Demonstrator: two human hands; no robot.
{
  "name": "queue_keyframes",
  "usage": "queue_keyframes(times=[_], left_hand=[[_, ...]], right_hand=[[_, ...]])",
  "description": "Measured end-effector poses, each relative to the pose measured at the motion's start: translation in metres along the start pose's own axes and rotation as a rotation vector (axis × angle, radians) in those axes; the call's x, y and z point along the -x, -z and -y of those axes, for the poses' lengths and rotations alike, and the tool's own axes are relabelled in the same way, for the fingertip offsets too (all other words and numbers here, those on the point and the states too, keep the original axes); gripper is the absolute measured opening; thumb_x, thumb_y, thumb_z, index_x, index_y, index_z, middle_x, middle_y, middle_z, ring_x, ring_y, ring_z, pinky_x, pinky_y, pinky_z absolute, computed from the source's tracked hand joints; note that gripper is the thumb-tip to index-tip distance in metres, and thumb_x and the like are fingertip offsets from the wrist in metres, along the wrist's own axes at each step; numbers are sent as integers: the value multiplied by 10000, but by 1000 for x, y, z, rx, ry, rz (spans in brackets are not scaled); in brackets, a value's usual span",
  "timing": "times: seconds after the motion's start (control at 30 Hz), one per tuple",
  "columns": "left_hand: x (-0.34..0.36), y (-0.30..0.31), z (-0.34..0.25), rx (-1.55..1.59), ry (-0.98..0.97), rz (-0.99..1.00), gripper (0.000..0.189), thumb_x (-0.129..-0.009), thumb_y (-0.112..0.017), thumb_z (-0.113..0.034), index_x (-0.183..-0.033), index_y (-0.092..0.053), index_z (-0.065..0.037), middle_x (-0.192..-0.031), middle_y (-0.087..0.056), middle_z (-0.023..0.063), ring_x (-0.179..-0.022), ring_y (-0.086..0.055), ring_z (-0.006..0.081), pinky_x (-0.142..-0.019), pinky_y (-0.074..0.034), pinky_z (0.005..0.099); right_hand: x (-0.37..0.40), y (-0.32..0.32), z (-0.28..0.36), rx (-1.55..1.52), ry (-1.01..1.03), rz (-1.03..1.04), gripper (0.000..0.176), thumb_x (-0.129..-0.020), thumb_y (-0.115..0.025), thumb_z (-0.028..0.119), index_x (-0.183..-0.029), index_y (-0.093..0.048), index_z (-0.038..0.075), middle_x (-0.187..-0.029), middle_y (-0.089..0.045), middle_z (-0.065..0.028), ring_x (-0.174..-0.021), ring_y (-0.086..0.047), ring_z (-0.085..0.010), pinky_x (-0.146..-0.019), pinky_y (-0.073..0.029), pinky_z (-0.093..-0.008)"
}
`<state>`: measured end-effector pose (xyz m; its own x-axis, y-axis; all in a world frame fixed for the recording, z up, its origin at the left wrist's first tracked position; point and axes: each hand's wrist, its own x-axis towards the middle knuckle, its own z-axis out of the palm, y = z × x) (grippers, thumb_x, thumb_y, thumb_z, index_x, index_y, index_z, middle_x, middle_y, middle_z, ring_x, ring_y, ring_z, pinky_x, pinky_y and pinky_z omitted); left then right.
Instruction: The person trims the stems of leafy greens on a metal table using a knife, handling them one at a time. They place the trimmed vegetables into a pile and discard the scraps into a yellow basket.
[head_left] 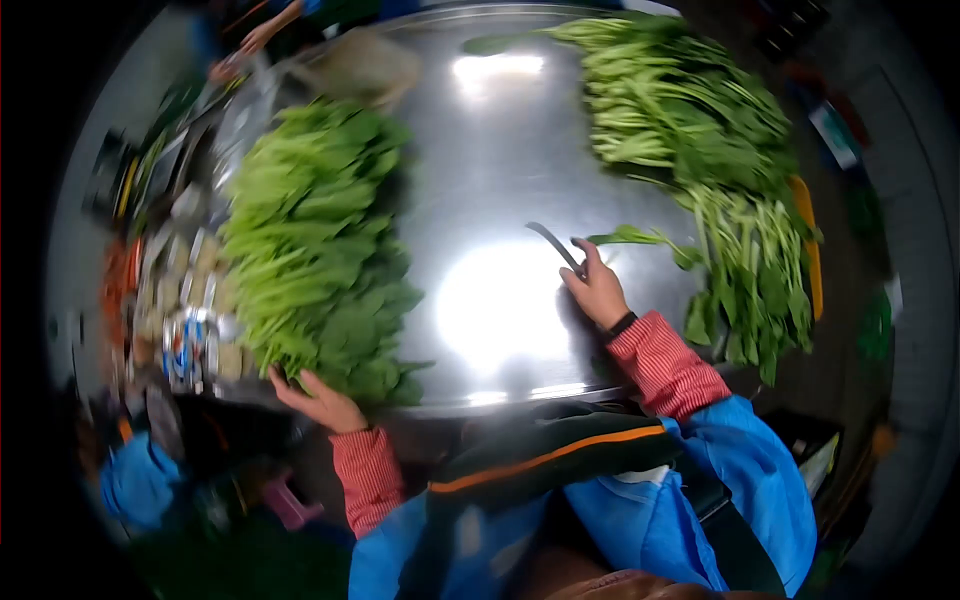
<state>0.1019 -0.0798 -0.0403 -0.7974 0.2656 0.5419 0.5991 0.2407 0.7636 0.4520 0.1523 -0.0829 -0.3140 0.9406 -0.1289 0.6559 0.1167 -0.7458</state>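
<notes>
My right hand (598, 290) is closed around a small curved knife (548, 243), its dark blade pointing up and left over the steel table (480, 180). Close by its fingers lies a single leafy green stem (640, 236), leading toward the pile on the right. My left hand (318, 402) rests at the near end of a long row of leafy greens (320, 250), fingers spread against the lowest leaves. Those greens are stacked with pale stems to the left and darker leaves to the right.
Two heaps of leafy stalks (690, 110) and thinner stalks (750, 260) cover the table's right side, by a yellow edge (808, 240). Packaged goods (190, 290) stand at the left. Another person's hand (258, 38) shows at the top left. A pink stool (290, 502) stands below.
</notes>
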Motion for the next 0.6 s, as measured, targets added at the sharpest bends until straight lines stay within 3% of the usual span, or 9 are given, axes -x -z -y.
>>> queue_keyframes(times=[0.17, 0.27, 0.33, 0.43, 0.6], left_hand=[[44, -71, -87, 430, 71, 387, 500, -950, -428, -72, -1423, -276, -12, -1321, -450, 152, -1201, -449, 249, -1042, -325, 363], [87, -112, -128, 504, 70, 608, 521, -930, -443, -38, -1424, -279, -22, -1234, -495, 135, -1042, -523, 199, -949, -392, 329], [122, -131, -158, 445, 87, 749, 527, -920, -455, -20, -1419, -283, -15, -1194, -521, 131, -963, -558, 184, -904, -415, 313], [182, -160, -191, 507, 131, 928, 539, -899, -500, -12, -1404, -312, -12, -1089, -571, 106, -846, -576, 151, -818, -447, 284], [278, -206, -266, 346, 161, 1142, 563, -878, -571, -54, -1398, -354, -54, -997, -606, 78, -818, -588, 141, -735, -482, 265]], right_hand=[[-17, 45, -44, 251, -55, -115, 711, -843, -594, 435, -1381, -334, 51, -937, -646, -238, -802, -635, -377, -708, -498, -438], [-10, 64, -92, 447, -177, -6, 719, -843, -591, 374, -1401, -277, 47, -970, -627, -242, -799, -632, -400, -697, -511, -476], [1, 72, -144, 524, -119, -65, 644, -860, -575, 301, -1378, -291, 45, -922, -618, -228, -748, -631, -390, -645, -513, -478], [14, 111, -212, 402, -135, -124, 625, -853, -587, 308, -1354, -321, 45, -874, -618, -213, -671, -622, -377, -585, -513, -467], [31, 214, -281, 394, -146, -233, 596, -835, -620, 327, -1314, -403, 47, -794, -629, -168, -654, -628, -343, -563, -520, -434]])
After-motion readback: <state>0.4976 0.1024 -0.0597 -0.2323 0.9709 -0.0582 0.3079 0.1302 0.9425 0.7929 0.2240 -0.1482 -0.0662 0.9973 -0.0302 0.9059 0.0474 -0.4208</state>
